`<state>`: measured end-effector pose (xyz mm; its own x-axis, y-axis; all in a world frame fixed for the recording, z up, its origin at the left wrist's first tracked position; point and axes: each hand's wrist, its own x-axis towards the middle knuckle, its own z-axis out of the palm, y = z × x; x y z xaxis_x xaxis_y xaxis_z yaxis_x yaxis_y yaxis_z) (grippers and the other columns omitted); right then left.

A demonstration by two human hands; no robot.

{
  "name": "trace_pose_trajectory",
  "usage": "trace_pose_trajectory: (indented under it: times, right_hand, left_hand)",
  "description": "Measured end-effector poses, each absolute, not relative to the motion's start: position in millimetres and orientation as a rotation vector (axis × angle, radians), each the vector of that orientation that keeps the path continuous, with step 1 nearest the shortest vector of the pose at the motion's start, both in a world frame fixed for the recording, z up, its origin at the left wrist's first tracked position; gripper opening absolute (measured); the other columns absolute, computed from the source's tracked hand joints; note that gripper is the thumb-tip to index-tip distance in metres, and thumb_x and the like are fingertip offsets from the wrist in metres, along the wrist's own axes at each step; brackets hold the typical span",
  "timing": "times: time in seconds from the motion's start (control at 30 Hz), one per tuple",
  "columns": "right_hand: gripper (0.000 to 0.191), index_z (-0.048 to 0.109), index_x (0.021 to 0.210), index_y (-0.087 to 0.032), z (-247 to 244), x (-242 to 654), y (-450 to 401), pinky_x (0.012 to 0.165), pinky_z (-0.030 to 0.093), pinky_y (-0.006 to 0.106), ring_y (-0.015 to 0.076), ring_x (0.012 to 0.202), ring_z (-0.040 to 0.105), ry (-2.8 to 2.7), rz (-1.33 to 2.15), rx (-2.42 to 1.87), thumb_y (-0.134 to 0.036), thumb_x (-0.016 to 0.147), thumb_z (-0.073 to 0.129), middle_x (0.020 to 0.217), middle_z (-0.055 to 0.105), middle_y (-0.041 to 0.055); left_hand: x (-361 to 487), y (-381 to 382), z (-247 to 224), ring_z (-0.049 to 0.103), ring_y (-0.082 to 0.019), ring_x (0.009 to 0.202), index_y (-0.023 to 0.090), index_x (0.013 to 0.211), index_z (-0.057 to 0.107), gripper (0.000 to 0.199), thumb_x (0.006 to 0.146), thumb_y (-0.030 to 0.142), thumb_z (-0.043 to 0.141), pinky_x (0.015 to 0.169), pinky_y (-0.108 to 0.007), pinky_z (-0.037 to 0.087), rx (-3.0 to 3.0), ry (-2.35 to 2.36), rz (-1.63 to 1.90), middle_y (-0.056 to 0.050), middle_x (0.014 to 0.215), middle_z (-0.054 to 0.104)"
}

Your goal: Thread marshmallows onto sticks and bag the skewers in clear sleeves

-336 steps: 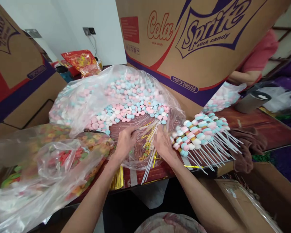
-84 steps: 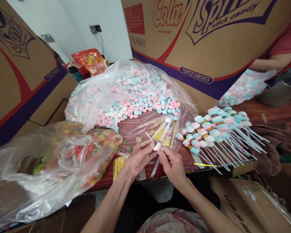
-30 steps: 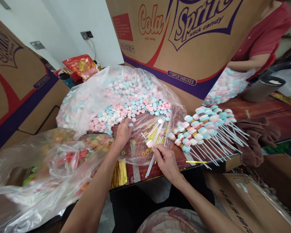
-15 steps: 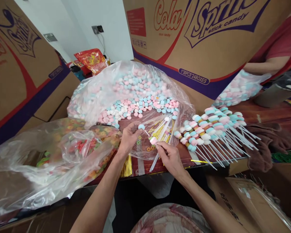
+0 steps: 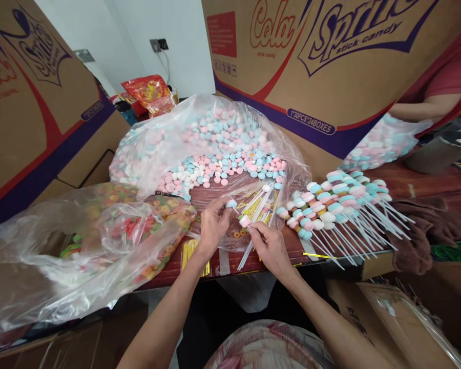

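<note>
My left hand (image 5: pixel 215 225) pinches a pale blue marshmallow (image 5: pixel 231 204) at the tip of a thin white stick. My right hand (image 5: pixel 269 247) is closed on the marshmallow skewer (image 5: pixel 245 221), just behind a pink-and-white marshmallow threaded on it. Beneath both hands, white sticks (image 5: pixel 256 211) and yellow twist ties lie on clear plastic, with a few gummy rings (image 5: pixel 239 233) beside them. Beyond my hands, loose pink, blue and white marshmallows (image 5: pixel 215 171) spill from a big clear bag (image 5: pixel 169 133). Finished-looking marshmallow skewers (image 5: pixel 336 202) are piled to the right.
A clear bag of gummy rings (image 5: pixel 165 230) spreads over the left side. Gold twist ties (image 5: pixel 194 256) lie at the table's front edge. Large cardboard boxes (image 5: pixel 269 77) stand behind. Another person's arm (image 5: pixel 422 108) shows at far right, near a brown cloth (image 5: pixel 418 230).
My left hand has moved slightly right, bringing the blue marshmallow onto the stick's tip. My right hand stays almost in place, and the view has shifted a little.
</note>
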<state>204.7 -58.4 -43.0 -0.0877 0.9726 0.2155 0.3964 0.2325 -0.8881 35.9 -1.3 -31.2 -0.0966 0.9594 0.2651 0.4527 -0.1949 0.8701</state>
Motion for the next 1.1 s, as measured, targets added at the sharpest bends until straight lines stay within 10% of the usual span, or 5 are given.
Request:
trace_pose_trajectory:
  times: [0.9, 1.1]
  right_hand:
    - [0.029, 0.048, 0.070, -0.022, -39.1, 212.7, -56.9, 0.056, 0.035, 0.025, 0.0129, 0.056, 0.043, -1.315, 0.729, -1.432, -0.032, 0.097, 0.044, 0.060, 0.046, -0.0036]
    - [0.028, 0.057, 0.075, -0.020, -37.2, 222.9, -62.0, 0.058, 0.038, 0.024, 0.0118, 0.056, 0.046, -1.337, 0.778, -1.380, -0.032, 0.098, 0.045, 0.061, 0.049, -0.0038]
  left_hand:
    - [85.8, 5.9, -11.2, 0.066, -0.024, 0.110, 0.022, 0.100, 0.077, 0.030, 0.087, 0.042, 0.060, 0.102, -0.040, 0.049, 1.524, 1.171, 1.079, -0.006, 0.112, 0.074]
    - [65.2, 35.6, -2.6, 0.069, -0.022, 0.085, 0.016, 0.108, 0.074, 0.036, 0.084, 0.037, 0.058, 0.085, -0.035, 0.053, 1.549, 1.358, 1.134, -0.006, 0.095, 0.077]
